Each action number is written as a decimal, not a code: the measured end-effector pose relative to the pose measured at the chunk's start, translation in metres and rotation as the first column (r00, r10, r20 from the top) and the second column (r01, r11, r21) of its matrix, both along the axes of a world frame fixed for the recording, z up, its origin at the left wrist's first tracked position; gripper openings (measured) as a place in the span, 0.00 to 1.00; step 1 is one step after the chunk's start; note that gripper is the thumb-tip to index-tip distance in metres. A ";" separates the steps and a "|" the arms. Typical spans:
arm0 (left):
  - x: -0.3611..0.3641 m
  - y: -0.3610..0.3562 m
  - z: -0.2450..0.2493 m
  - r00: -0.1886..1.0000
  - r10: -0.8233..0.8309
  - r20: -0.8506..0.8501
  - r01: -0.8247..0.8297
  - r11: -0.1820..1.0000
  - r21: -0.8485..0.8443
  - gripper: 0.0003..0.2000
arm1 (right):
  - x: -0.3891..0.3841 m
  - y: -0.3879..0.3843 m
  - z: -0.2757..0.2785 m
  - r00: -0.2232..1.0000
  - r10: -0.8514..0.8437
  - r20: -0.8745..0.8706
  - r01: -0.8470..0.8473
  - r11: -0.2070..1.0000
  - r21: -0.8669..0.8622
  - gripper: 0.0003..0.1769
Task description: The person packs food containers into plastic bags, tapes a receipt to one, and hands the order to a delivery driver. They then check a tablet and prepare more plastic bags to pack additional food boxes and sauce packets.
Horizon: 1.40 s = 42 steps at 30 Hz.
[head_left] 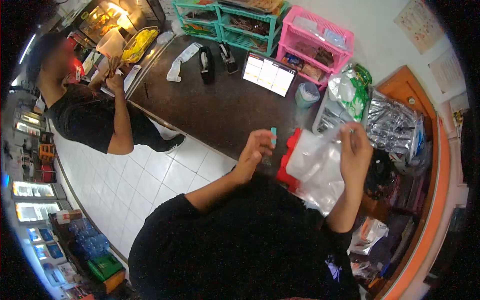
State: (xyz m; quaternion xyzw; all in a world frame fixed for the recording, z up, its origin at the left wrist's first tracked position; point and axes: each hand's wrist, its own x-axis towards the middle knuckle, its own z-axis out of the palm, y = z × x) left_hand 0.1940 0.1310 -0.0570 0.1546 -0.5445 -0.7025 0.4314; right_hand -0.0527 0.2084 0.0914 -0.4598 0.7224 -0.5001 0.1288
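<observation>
My right hand (356, 150) pinches the upper edge of a clear plastic bag (327, 137) between thumb and fingers, lifting it from a stack of clear bags (325, 172). A bright red piece (288, 162) lies along the left side of the stack. Left of it, my left hand (256, 152) hovers over the dark counter with its fingers loosely curled and apart. A small teal object (273, 136) shows right at its fingertips.
The dark counter (155, 92) bears a tablet (269, 73), tape dispenser (205, 65), stapler (228, 57), paper strip (182, 61) and cup (307, 95). Teal racks (245, 35) and a pink rack (315, 40) stand behind. Silver packets (395, 120) lie right. Another person (90, 115) stands left.
</observation>
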 end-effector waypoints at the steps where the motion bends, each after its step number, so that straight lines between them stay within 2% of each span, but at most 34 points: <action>1: 0.008 -0.012 0.022 0.993 0.038 0.107 -0.019 0.985 -0.174 0.36 | 0.016 -0.012 0.001 0.998 0.023 -0.067 -0.020 0.999 0.046 0.06; 2: 0.014 -0.023 0.038 0.975 0.093 0.200 -0.018 0.937 -0.349 0.42 | 0.035 -0.024 0.002 0.994 0.080 -0.069 -0.074 0.994 0.081 0.06; 4: 0.020 -0.036 0.057 0.937 0.237 0.257 -0.094 0.879 -0.467 0.52 | 0.072 -0.045 -0.002 0.977 0.213 -0.022 -0.206 0.964 0.166 0.05; 5: 0.025 -0.046 0.058 0.929 0.217 0.298 -0.062 0.889 -0.454 0.51 | 0.087 -0.053 -0.008 0.958 0.284 0.029 -0.284 0.935 0.215 0.04; 6: 0.030 -0.055 0.059 0.920 0.197 0.340 -0.029 0.897 -0.440 0.51 | 0.100 -0.059 -0.011 0.939 0.307 0.156 -0.332 0.927 0.174 0.04; 8: 0.054 -0.081 0.059 0.900 -0.040 0.434 0.161 0.956 -0.246 0.39 | 0.117 -0.071 -0.016 0.851 0.349 0.393 -0.406 0.911 0.070 0.03; 9: 0.064 -0.093 0.060 0.859 -0.060 0.509 0.202 0.952 -0.229 0.35 | 0.113 -0.081 -0.027 0.893 0.298 0.337 -0.314 0.949 -0.007 0.03; 10: 0.076 -0.104 0.063 0.809 -0.080 0.583 0.243 0.948 -0.207 0.30 | 0.107 -0.090 -0.026 0.903 0.223 0.367 -0.210 0.975 -0.077 0.02; 11: 0.088 -0.115 0.066 0.751 -0.102 0.653 0.284 0.942 -0.180 0.26 | 0.103 -0.099 -0.024 0.904 0.147 0.402 -0.098 0.985 -0.141 0.02; 12: 0.097 -0.126 0.066 0.685 -0.123 0.718 0.325 0.934 -0.150 0.22 | 0.101 -0.107 -0.014 0.847 0.047 0.530 0.035 0.989 -0.145 0.03; 13: 0.105 -0.137 0.057 0.694 -0.034 0.719 0.370 0.874 -0.316 0.25 | 0.099 -0.114 -0.006 0.762 -0.046 0.645 0.169 0.977 -0.130 0.04; 16: 0.121 -0.161 0.041 0.565 -0.190 0.803 0.505 0.849 -0.154 0.29 | 0.074 -0.135 -0.029 0.700 -0.014 0.714 0.224 0.954 -0.201 0.08; 17: 0.121 -0.166 0.032 0.603 -0.267 0.752 0.505 0.857 -0.100 0.31 | 0.073 -0.141 -0.039 0.672 0.017 0.740 0.217 0.951 -0.219 0.08; 19: 0.117 -0.172 0.014 0.668 -0.406 0.624 0.511 0.860 0.014 0.33 | 0.085 -0.153 -0.045 0.566 -0.115 0.816 0.304 0.949 -0.077 0.09; 20: 0.115 -0.171 0.010 0.715 -0.469 0.518 0.461 0.874 0.155 0.32 | 0.091 -0.158 -0.046 0.506 -0.181 0.844 0.342 0.940 -0.003 0.10; 22: 0.106 -0.171 0.004 0.803 -0.522 0.288 0.379 0.820 0.430 0.31 | 0.086 -0.157 -0.074 0.410 -0.154 0.899 0.337 0.941 0.008 0.13; 23: 0.100 -0.173 -0.008 0.815 -0.558 0.157 0.441 0.772 0.458 0.29 | 0.089 -0.159 -0.079 0.376 -0.162 0.912 0.351 0.936 0.022 0.13; 25: 0.087 -0.177 -0.010 0.848 -0.518 0.116 0.397 0.764 0.508 0.28 | 0.098 -0.166 -0.074 0.313 -0.109 0.943 0.321 0.947 0.003 0.16; 26: 0.083 -0.180 -0.010 0.862 -0.497 0.097 0.377 0.757 0.533 0.27 | 0.096 -0.167 -0.076 0.385 -0.144 0.912 0.295 0.955 0.026 0.16; 27: 0.084 -0.185 -0.012 0.843 -0.533 0.073 0.408 0.721 0.560 0.32 | 0.092 -0.168 -0.081 0.455 -0.175 0.873 0.272 0.961 0.050 0.16; 28: 0.082 -0.187 -0.007 0.822 -0.569 -0.019 0.453 0.633 0.627 0.32 | 0.085 -0.169 -0.088 0.524 -0.202 0.828 0.252 0.965 0.075 0.16; 29: 0.080 -0.190 0.003 0.797 -0.593 -0.111 0.495 0.538 0.683 0.31 | 0.068 -0.165 -0.108 0.674 -0.220 0.705 0.143 0.975 0.167 0.16; 30: 0.080 -0.195 0.009 0.773 -0.603 -0.199 0.529 0.438 0.726 0.31 | 0.054 -0.164 -0.123 0.754 -0.262 0.603 0.139 0.960 0.242 0.15; 32: 0.072 -0.201 -0.017 0.730 -0.602 -0.324 0.598 0.334 0.729 0.32 | 0.038 -0.161 -0.160 0.874 -0.302 0.380 0.142 0.908 0.393 0.14; 33: 0.060 -0.199 -0.007 0.746 -0.535 -0.398 0.618 0.332 0.713 0.32 | 0.035 -0.160 -0.204 0.950 -0.257 0.179 0.254 0.966 0.040 0.12; 34: 0.052 -0.200 -0.003 0.754 -0.458 -0.471 0.638 0.335 0.694 0.32 | 0.047 -0.160 -0.197 0.950 -0.295 0.108 0.288 0.955 0.071 0.12; 36: 0.047 -0.205 -0.008 0.777 -0.424 -0.466 0.622 0.402 0.672 0.33 | 0.084 -0.150 -0.167 0.936 -0.348 -0.049 0.351 0.928 0.125 0.12; 37: 0.047 -0.206 -0.003 0.802 -0.378 -0.462 0.595 0.438 0.674 0.32 | 0.094 -0.143 -0.169 0.943 -0.259 0.208 0.204 0.946 0.251 0.13; 38: 0.049 -0.206 0.003 0.825 -0.335 -0.456 0.565 0.469 0.678 0.32 | 0.101 -0.136 -0.181 0.942 -0.126 0.312 0.026 0.952 0.304 0.20; 39: 0.053 -0.206 0.013 0.847 -0.333 -0.413 0.530 0.504 0.681 0.31 | 0.108 -0.131 -0.192 0.762 -0.176 0.624 -0.168 0.876 0.452 0.31; 41: 0.057 -0.199 0.015 0.838 -0.315 -0.446 0.546 0.486 0.682 0.32 | 0.142 -0.145 -0.185 0.318 -0.177 0.931 -0.265 0.927 0.267 0.32; 42: 0.058 -0.196 0.015 0.831 -0.305 -0.466 0.557 0.477 0.680 0.32 | 0.151 -0.150 -0.179 0.057 -0.154 0.986 -0.271 0.949 0.164 0.34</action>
